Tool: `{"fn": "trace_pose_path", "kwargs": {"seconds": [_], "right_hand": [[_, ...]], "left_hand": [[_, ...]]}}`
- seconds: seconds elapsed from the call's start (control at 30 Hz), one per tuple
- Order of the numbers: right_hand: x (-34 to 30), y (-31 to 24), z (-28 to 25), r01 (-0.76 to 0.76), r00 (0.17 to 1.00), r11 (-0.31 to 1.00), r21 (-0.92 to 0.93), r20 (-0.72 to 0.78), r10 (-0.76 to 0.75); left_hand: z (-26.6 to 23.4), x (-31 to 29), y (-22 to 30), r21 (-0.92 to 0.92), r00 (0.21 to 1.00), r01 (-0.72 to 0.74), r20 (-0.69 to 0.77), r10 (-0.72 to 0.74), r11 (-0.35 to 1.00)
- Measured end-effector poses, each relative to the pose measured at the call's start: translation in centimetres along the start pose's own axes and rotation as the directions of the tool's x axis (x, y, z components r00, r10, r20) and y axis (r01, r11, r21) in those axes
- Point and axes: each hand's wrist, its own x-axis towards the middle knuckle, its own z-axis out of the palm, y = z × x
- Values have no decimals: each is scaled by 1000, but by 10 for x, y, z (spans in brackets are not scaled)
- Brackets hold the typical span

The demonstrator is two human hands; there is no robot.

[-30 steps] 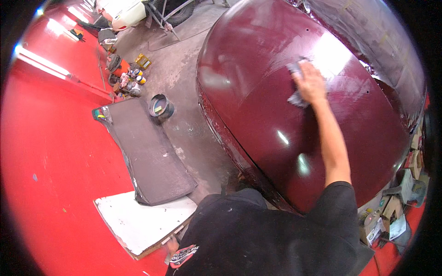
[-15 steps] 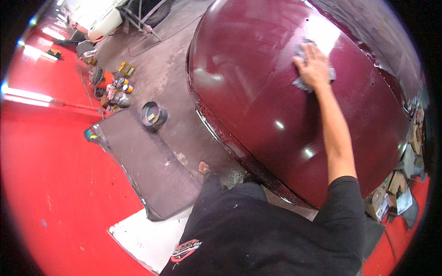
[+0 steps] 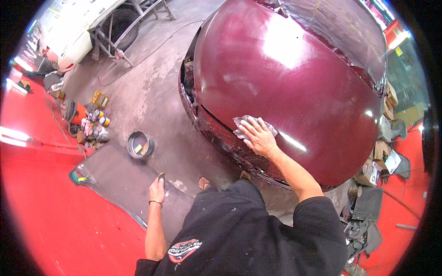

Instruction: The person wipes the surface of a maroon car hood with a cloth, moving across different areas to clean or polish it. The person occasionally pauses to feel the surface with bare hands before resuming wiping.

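Note:
A glossy dark-red car hood (image 3: 304, 101) curves across the view ahead of me. On its near edge my right hand (image 3: 260, 138) lies over a crumpled grey cloth (image 3: 272, 129), fingers spread and pressing it to the paint. Wet-looking streaks and light reflections show on the surface. My left hand (image 3: 157, 191) hangs to the left, off the car, above a dark flat panel. Its fingers are closed round a small dark piece (image 3: 161, 175), too small to name.
A black bucket (image 3: 140, 145) stands on the floor beside the dark panel (image 3: 115, 172). Cans and bottles (image 3: 96, 124) cluster along the red wall. Far left, a metal stand (image 3: 108, 41) sits by a white vehicle. Boxes and scraps (image 3: 380, 156) lie at the right.
My right hand has brought the cloth from the hood's far middle back to its near edge. My left hand has come into view. The view has shifted, showing the car's front more.

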Motion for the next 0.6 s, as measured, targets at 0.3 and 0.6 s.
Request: {"fn": "trace_pose_path", "kwargs": {"seconds": [0.3, 0.6], "right_hand": [[65, 60, -32, -266, 962, 963, -49, -83, 262], [135, 206, -56, -580, 814, 805, -123, -120, 568]], "left_hand": [[39, 105, 125, -171, 892, -372, 206, 402, 912], [26, 136, 57, 113, 913, -281, 339, 229, 953]]}}
